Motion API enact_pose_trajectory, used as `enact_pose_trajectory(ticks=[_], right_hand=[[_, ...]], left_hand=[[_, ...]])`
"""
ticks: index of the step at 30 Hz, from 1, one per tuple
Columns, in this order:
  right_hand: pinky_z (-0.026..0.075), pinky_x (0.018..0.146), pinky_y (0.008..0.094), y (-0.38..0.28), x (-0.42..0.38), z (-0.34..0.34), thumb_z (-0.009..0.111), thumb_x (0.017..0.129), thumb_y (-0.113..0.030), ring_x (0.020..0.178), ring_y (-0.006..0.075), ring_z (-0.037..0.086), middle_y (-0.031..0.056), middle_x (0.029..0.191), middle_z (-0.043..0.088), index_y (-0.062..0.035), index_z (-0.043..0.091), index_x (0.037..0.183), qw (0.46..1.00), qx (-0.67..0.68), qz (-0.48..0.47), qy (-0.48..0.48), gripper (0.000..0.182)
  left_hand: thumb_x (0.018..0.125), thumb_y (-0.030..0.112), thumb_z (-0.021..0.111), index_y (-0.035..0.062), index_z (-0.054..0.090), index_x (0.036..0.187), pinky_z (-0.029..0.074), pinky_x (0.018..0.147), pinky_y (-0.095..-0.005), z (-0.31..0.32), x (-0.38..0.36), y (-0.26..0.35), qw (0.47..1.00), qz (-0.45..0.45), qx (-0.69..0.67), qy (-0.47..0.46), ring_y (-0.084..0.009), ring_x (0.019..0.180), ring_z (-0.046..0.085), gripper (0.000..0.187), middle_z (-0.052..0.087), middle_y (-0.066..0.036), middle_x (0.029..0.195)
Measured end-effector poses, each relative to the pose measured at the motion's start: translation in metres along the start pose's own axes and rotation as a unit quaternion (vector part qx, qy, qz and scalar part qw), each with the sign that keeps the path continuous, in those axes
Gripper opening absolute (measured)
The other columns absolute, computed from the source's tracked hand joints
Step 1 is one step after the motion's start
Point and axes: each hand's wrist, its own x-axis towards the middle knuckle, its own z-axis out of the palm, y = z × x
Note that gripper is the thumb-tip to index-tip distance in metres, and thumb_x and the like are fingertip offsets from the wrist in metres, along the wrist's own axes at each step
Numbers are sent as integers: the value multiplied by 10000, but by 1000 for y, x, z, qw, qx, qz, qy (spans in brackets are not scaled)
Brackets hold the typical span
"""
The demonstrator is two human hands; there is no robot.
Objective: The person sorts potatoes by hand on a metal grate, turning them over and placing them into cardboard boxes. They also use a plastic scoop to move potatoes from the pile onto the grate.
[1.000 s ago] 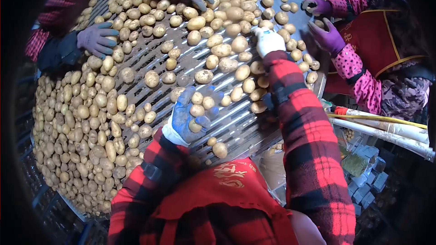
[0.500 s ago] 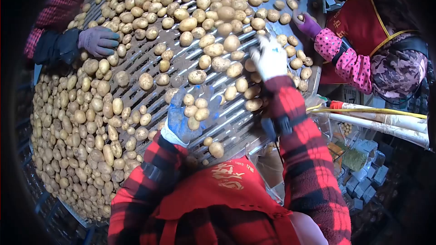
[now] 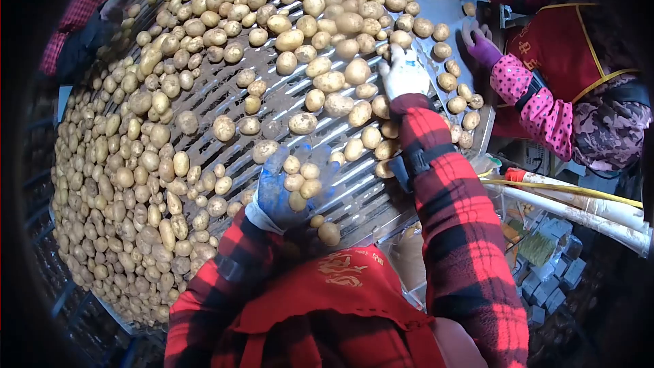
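The right hand (image 3: 407,78), a moment ago blurred, now reaches a potato (image 3: 400,39) near the slatted rack's (image 3: 357,194) right edge; fingers half-curled, grip unclear. The left hand (image 3: 273,185), loosely cupped by the near edge, still cradles its small potatoes (image 3: 294,182), so nothing looks added.

The upper-left co-worker's gloved hand (image 3: 120,1) has drawn away from the potatoes (image 3: 151,61) it rested on. The right hand (image 3: 407,78) has shifted slightly forward
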Motion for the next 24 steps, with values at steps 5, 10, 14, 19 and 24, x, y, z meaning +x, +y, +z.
enact_pose_trajectory(ticks=[5, 10, 14, 19, 24], right_hand=[[557, 968, 532, -23, 14, -1, 656, 974, -481, 1163, 444, 667, 301, 1389, 563, -177, 415, 1614, 998, -13, 61, -4, 749], [587, 904, 532, -22, 65, 29, 586, 1007, -428, 1107, 412, 685, 233, 1290, 584, -222, 470, 1585, 992, -94, 20, 80, 624], [607, 827, 536, -16, 94, 25, 581, 1012, -408, 1032, 379, 731, 216, 1305, 595, -242, 538, 1490, 996, -75, 38, 39, 508], [607, 825, 531, -9, 83, 22, 668, 973, -345, 1048, 374, 728, 178, 1312, 623, -239, 530, 1485, 998, -45, -24, 34, 541], [572, 686, 395, 18, 64, 10, 707, 1022, -350, 795, 201, 689, 61, 916, 702, -99, 712, 1205, 839, 523, 151, 8, 310]], left_hand=[[922, 258, 649, 161, 746, 1261, 491, 962, -498, 9, 1, -6, 998, 28, -5, 54, -328, 1172, 686, 366, 725, -109, 1325], [899, 270, 659, 120, 728, 1239, 504, 955, -541, 13, 4, -8, 994, 39, -30, 97, -365, 1127, 702, 378, 727, -174, 1295], [891, 283, 673, 101, 727, 1218, 549, 915, -546, 12, -3, -23, 990, 69, -70, 98, -363, 1082, 719, 378, 741, -164, 1229], [904, 242, 658, 107, 725, 1071, 544, 945, -539, 16, -15, -20, 991, 35, -6, 126, -336, 1014, 715, 225, 742, -131, 1166], [970, 269, 613, 126, 689, 1150, 477, 1035, -491, 15, -28, -19, 994, -22, 56, -90, -306, 1082, 674, 242, 733, -91, 1250]])
